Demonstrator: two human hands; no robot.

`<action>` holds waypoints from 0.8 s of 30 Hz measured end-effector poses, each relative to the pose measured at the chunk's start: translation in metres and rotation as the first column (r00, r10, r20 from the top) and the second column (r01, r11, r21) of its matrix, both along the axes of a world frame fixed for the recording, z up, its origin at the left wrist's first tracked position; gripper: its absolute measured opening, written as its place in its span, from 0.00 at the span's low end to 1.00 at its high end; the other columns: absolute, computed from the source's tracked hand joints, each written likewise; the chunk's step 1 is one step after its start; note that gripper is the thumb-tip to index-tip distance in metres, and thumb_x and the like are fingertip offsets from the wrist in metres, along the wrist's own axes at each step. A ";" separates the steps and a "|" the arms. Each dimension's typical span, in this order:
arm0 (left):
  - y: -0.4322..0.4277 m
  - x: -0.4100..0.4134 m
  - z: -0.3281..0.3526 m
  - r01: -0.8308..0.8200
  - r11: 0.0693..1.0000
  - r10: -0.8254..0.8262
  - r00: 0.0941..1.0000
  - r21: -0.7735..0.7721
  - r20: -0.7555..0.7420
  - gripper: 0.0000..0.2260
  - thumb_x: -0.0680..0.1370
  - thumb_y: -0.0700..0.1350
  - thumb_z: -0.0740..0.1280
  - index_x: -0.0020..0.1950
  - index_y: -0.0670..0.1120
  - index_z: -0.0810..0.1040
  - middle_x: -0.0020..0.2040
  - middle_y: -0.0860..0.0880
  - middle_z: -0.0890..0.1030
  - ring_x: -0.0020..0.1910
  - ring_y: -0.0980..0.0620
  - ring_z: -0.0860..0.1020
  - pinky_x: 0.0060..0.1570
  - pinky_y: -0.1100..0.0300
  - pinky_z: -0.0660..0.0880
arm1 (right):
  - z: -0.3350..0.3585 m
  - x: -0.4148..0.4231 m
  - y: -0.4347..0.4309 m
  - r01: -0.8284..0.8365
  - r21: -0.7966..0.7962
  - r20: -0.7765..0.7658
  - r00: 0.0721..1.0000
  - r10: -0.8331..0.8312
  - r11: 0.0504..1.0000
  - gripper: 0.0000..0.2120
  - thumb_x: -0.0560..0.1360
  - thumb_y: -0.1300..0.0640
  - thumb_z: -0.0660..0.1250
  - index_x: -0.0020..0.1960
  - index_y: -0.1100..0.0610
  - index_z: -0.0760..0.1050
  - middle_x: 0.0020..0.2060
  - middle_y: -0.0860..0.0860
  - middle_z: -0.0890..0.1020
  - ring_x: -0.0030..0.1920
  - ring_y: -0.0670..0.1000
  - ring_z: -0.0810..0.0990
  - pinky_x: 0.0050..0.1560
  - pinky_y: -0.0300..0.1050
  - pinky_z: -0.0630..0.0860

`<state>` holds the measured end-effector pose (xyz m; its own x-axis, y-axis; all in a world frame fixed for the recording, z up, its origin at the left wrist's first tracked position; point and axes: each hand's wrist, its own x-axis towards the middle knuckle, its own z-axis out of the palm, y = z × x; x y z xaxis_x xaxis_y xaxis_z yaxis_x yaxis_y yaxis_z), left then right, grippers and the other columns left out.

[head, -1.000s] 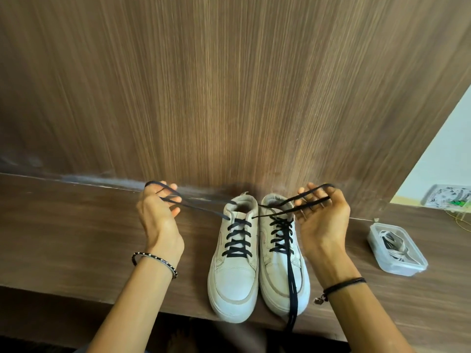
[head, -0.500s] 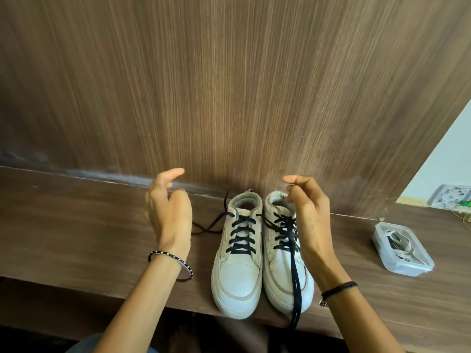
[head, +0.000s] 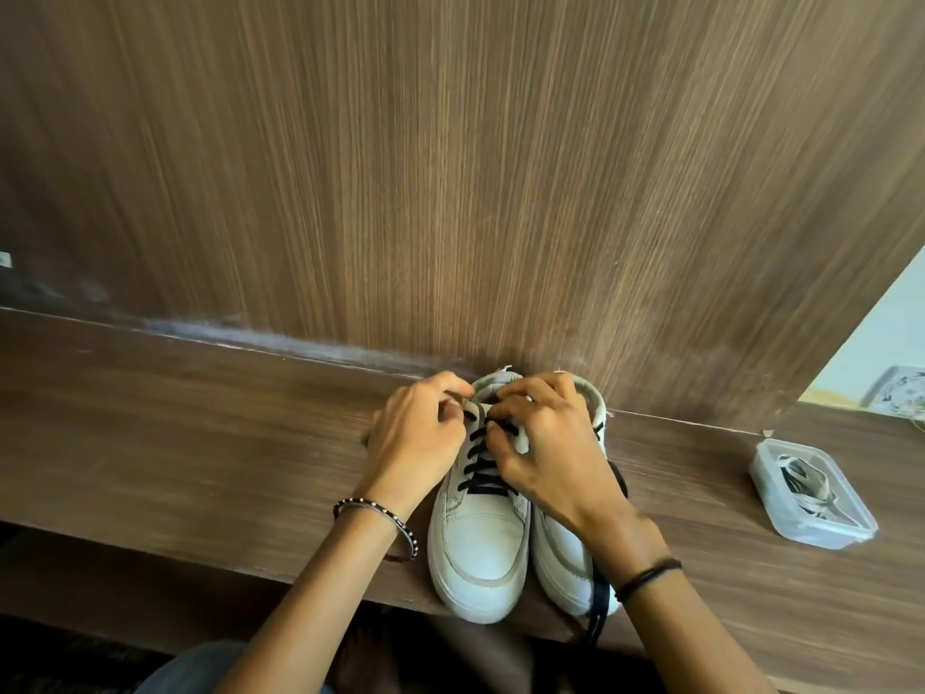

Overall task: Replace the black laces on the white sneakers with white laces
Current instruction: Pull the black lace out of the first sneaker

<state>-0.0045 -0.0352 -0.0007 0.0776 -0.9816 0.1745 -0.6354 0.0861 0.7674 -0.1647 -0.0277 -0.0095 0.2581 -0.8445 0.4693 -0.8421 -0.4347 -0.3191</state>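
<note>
Two hands at the top of the left white low-top sneaker (head: pixel 480 538), which carries a flat black lace (head: pixel 483 473).

We see this sneaker standing on the brown wooden bench (head: pixel 200 443), toe over the front edge and heel close to the wood-grain wall panel (head: pixel 450 167). The left hand (head: pixel 415 438) has a narrow grip: thumb and forefinger pinch the sneaker's upper edge by the top eyelet. The right hand (head: pixel 545 458) has also a narrow grip, its fingertips curled on the lace at the top crossing. The right white sneaker (head: pixel 560 558) touches the first one, partly hidden under the right wrist, and its loose black lace end (head: pixel 598 606) hangs over the bench edge. Well apart to the right lies a clear plastic box (head: pixel 811 498) with laces inside.
</note>
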 end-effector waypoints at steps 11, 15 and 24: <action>-0.002 -0.001 -0.006 0.100 0.993 -0.091 0.988 -0.069 0.126 0.19 0.79 0.37 0.60 0.61 0.57 0.81 0.50 0.49 0.79 0.54 0.47 0.78 0.56 0.48 0.75 | -0.005 0.007 -0.007 -0.012 0.037 0.101 0.995 0.008 0.999 0.09 0.76 0.53 0.65 0.48 0.56 0.83 0.57 0.47 0.81 0.60 0.48 0.65 0.59 0.23 0.56; -0.001 -0.002 -0.005 0.104 0.991 -0.092 0.987 -0.083 0.134 0.16 0.81 0.40 0.59 0.59 0.55 0.81 0.50 0.50 0.78 0.51 0.48 0.77 0.52 0.50 0.75 | -0.004 0.009 -0.004 -0.008 0.039 0.143 0.990 0.002 0.999 0.05 0.78 0.59 0.65 0.48 0.56 0.80 0.56 0.49 0.78 0.59 0.48 0.66 0.58 0.26 0.57; 0.002 -0.003 0.002 0.081 0.994 -0.072 0.991 -0.075 0.114 0.14 0.81 0.42 0.59 0.56 0.55 0.81 0.45 0.54 0.78 0.46 0.52 0.75 0.43 0.59 0.66 | 0.001 0.018 0.005 0.040 0.125 0.401 0.912 -0.087 0.991 0.06 0.79 0.66 0.60 0.49 0.61 0.76 0.53 0.51 0.73 0.55 0.46 0.74 0.55 0.22 0.64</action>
